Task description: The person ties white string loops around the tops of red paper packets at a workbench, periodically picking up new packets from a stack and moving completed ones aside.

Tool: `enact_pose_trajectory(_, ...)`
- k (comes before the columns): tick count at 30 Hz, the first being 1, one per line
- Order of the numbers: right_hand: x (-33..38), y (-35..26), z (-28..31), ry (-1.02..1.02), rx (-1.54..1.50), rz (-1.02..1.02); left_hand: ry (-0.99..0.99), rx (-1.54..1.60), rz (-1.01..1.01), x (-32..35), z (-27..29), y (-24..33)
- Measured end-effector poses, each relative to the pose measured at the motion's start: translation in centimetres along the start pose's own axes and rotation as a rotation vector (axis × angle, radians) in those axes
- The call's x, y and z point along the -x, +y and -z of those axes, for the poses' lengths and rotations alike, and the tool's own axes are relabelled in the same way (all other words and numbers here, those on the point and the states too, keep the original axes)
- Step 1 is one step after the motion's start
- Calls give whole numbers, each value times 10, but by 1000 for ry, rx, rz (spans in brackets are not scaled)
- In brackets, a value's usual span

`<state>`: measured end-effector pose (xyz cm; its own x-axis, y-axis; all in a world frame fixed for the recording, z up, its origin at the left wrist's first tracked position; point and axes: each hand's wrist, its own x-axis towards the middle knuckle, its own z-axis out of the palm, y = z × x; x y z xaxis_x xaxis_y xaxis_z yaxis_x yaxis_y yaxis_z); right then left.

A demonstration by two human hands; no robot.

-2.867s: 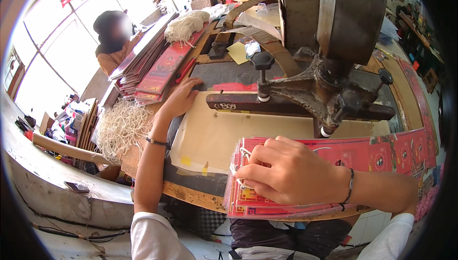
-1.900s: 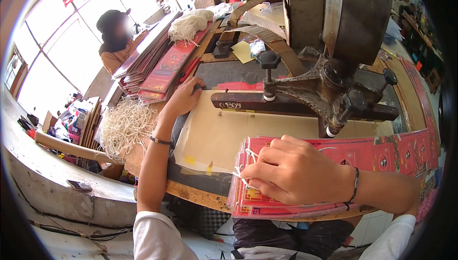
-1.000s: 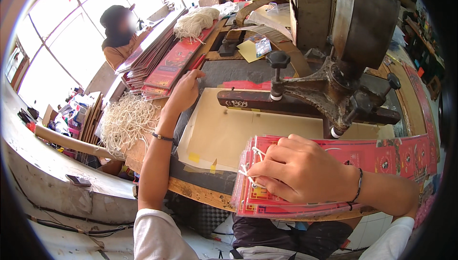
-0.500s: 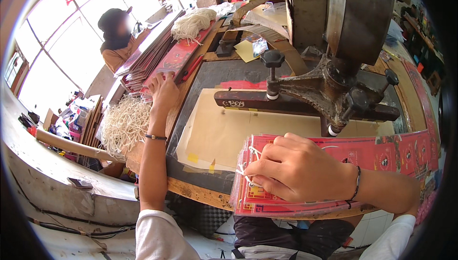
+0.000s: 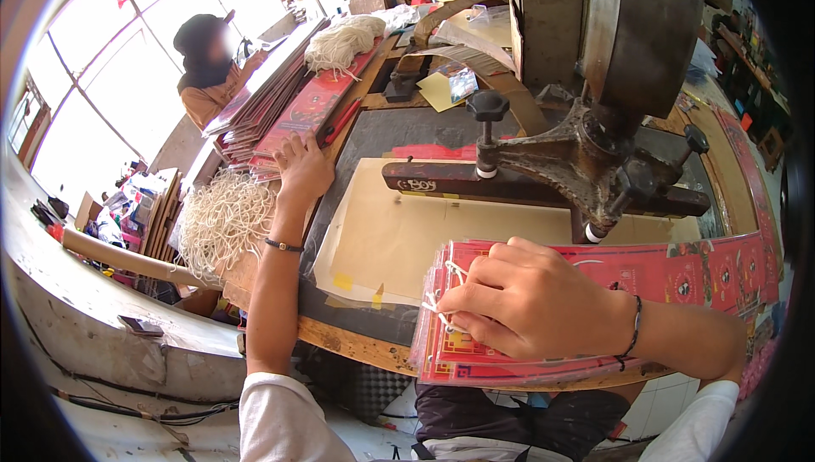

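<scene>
My right hand (image 5: 518,301) rests on a stack of long, red printed, plastic-covered sheets (image 5: 654,280) at the table's near edge. Its thumb and fingers are closed on a white cord (image 5: 437,309) looped at the stack's left end. At the left, my left hand (image 5: 301,165) reaches out, its fingers slightly apart over the near end of a second pile of red printed sheets (image 5: 293,123). Its thumb and the undersides of its fingers are hidden. A tangled heap of white cords (image 5: 225,216) lies beside my left wrist.
A metal press head with black knobs (image 5: 586,156) stands over a beige board (image 5: 441,216) on a black mat (image 5: 373,135). A red-handled tool (image 5: 340,123) lies near my left hand. More white cord (image 5: 344,42) tops the far pile. A person (image 5: 208,72) sits beyond it.
My left hand has drawn slightly nearer and to the right over the red sheets. My right hand and the stack under it have stayed in place.
</scene>
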<state>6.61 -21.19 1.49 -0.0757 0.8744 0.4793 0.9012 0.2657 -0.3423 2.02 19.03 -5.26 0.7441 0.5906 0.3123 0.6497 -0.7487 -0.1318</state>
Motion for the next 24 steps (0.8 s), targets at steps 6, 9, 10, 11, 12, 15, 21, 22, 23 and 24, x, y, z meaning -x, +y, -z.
enact_pose_trajectory(6, -1, -1, 0, -12, 4, -19, -18, -43, -55, 0, -9, 2)
enact_pose_trajectory(9, 0, -1, -2, -13, 12, -21, 0, 8, -44, 0, -10, 0)
enact_pose_trajectory(10, 0, -1, -3, -11, 14, -19, -12, 16, -37, 0, -8, 0)
enact_pose_trajectory(11, 0, -1, -3, -10, 16, -16, -24, 23, -30, -1, -6, 1)
enact_pose_trajectory(12, 0, -1, -3, -8, 18, -14, -37, 31, -22, 0, -5, 2)
enact_pose_trajectory(15, 0, -1, 0, -5, 4, -3, -9, 53, -10, -5, -7, -1)
enact_pose_trajectory(21, -5, -3, -1, 8, 15, -4, 25, 76, 16, -6, -8, -5)
enact_pose_trajectory(22, -6, -4, 0, 0, 23, 2, 40, 72, 24, -5, -8, -7)
enact_pose_trajectory(23, -6, -5, 0, -7, 30, 9, 55, 67, 32, -4, -8, -8)
enact_pose_trajectory(24, -7, -6, 1, -14, 38, 17, 71, 63, 40, -4, -8, -10)
